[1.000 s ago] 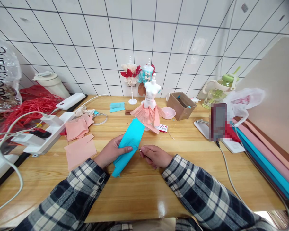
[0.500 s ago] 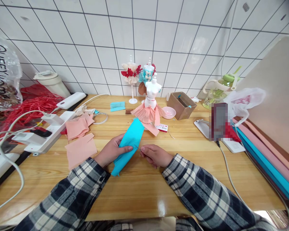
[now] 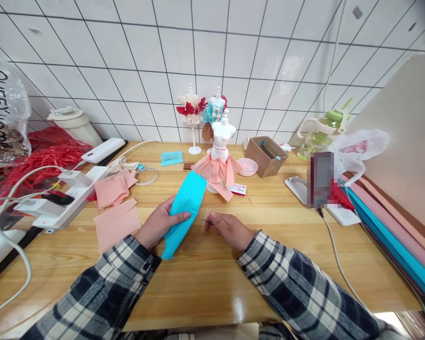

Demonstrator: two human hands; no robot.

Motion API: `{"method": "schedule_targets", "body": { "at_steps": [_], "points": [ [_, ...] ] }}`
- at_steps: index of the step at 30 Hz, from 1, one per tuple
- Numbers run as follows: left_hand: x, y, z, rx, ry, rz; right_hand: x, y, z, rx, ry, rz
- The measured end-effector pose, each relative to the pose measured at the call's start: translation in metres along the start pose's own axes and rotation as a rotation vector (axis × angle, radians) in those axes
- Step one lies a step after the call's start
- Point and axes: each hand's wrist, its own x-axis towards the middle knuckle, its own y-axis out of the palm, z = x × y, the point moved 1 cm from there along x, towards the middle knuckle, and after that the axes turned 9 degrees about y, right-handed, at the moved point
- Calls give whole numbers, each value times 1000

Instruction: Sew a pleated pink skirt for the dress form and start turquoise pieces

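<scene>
My left hand (image 3: 164,222) grips a folded strip of bright blue crepe paper (image 3: 187,198), thumb on top, held aslant over the table. Close to the strip's right edge is my right hand (image 3: 226,226), its thumb and fingers pinched on a thin needle (image 3: 201,219) that points left at the blue paper. Whether the needle's tip touches the paper I cannot tell. Beyond the strip stands a small white dress form (image 3: 222,137) wearing a pleated peach paper skirt (image 3: 217,170). A loose peach piece hangs from the skirt's front.
Two decorated dress forms (image 3: 193,111) stand by the wall. A pink bowl (image 3: 247,166) and a cardboard box (image 3: 265,158) are right of centre. Peach paper pieces (image 3: 116,222) lie left, beside a power strip (image 3: 69,200) with cables. Paper rolls (image 3: 393,226) line the right edge.
My left hand and the blue strip have shifted slightly left. The gap between the strip's edge and my right hand is a little wider, with more of the needle showing.
</scene>
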Motion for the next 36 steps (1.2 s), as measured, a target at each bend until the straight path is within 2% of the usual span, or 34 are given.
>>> {"method": "schedule_targets", "body": {
  "at_steps": [6,14,21,36],
  "points": [
    [0,3,2,16,6,29,-2,3,3,-147,-40,-11],
    [0,2,1,55,21,-1,0,2,1,-61,-20,-8],
    [0,5,2,106,27,59,0,4,-1,-84,0,-3],
    [1,6,0,218,51,45,3,3,2,-4,29,23]
  ]
}}
